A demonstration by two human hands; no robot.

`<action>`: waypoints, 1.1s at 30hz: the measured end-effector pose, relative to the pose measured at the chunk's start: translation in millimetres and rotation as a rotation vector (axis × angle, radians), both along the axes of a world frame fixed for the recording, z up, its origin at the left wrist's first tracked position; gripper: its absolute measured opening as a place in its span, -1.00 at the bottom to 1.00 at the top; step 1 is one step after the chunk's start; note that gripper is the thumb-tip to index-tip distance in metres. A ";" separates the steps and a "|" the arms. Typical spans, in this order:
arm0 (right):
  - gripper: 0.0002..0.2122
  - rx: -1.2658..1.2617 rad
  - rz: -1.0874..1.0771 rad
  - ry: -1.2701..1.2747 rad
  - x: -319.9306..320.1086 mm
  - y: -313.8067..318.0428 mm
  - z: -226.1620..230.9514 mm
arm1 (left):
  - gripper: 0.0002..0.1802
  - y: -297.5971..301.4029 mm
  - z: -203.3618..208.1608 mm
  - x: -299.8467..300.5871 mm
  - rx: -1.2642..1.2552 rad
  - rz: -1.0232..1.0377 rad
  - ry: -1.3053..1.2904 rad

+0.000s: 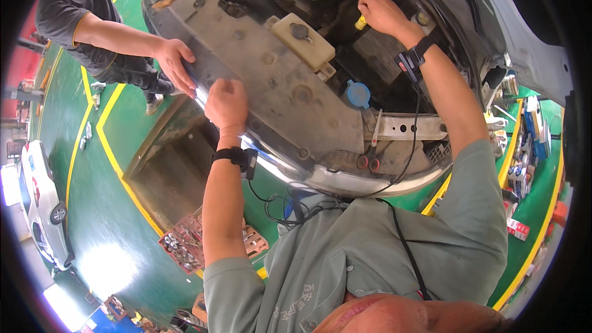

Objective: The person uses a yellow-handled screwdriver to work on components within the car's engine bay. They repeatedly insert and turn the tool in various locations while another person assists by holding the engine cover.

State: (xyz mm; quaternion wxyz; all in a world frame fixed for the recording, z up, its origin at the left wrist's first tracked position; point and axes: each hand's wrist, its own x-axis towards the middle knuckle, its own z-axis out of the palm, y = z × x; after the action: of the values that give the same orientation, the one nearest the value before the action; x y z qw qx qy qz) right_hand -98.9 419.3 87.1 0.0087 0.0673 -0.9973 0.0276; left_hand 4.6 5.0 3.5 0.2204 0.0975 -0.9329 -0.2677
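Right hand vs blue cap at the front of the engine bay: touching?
Apart. Head view: right hand is well beyond the blue cap, with dark engine bay visible between.

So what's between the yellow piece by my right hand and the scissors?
In the head view, a round blue cap lies between the yellow piece by your right hand and the scissors.

Matt plastic front cover (pixel 274 95)
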 end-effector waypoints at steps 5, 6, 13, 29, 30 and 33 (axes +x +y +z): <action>-0.73 0.092 0.027 0.074 10.1 -8.0 4.8 | -0.71 -1.7 0.2 -0.6 0.018 0.025 -0.014; -0.72 0.015 -0.040 0.119 11.7 -8.7 1.6 | -0.71 -1.1 0.8 -0.1 0.021 0.020 -0.014; -0.72 -0.053 0.017 0.159 10.5 -0.9 -11.1 | -0.67 0.6 -1.4 -2.2 -0.022 0.003 -0.012; -0.78 -0.089 -0.005 -0.081 17.5 1.3 11.9 | -0.67 1.9 5.2 0.4 -0.001 0.004 -0.006; -0.78 -0.101 -0.005 -0.115 18.8 0.2 15.5 | -0.67 1.5 4.4 0.3 -0.010 0.005 -0.009; -0.80 -0.149 -0.006 -0.187 23.0 -3.7 24.4 | -0.68 -0.3 0.3 -1.8 -0.033 0.013 -0.020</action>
State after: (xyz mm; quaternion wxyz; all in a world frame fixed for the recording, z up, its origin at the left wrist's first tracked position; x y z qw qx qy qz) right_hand -76.0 415.6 111.5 -0.0793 0.0606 -0.9891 0.1080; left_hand 2.9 4.6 3.8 0.2144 0.1025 -0.9387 -0.2499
